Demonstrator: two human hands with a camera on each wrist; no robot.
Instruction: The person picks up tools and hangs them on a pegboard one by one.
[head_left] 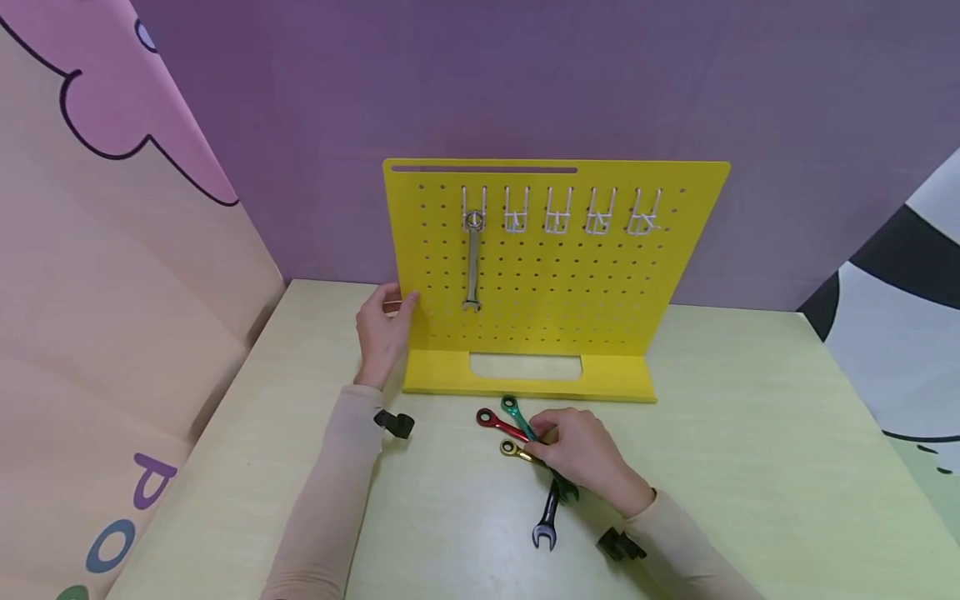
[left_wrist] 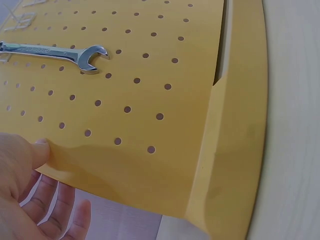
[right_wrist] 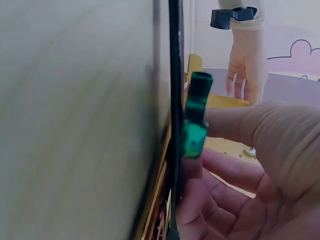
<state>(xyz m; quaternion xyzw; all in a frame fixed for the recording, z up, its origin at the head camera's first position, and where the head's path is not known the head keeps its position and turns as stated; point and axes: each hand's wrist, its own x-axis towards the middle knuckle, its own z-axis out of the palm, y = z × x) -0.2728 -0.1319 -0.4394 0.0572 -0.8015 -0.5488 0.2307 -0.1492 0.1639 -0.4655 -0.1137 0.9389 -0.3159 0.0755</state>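
The pegboard (head_left: 555, 321) stands on the surface (head_left: 750, 450) in front of the wall (head_left: 555, 83), five hooks (head_left: 557, 221) in a row across its upper part and one wrench (head_left: 473, 265) hanging from the leftmost. The left hand (head_left: 384, 332) is at the pegboard's left edge, thumb before it and fingers behind. In front of the pegboard's base, a cluster of wrenches (head_left: 510, 427) crosses beneath the right hand (head_left: 588, 454), some ends to that hand's left, one jutting out on the near side.
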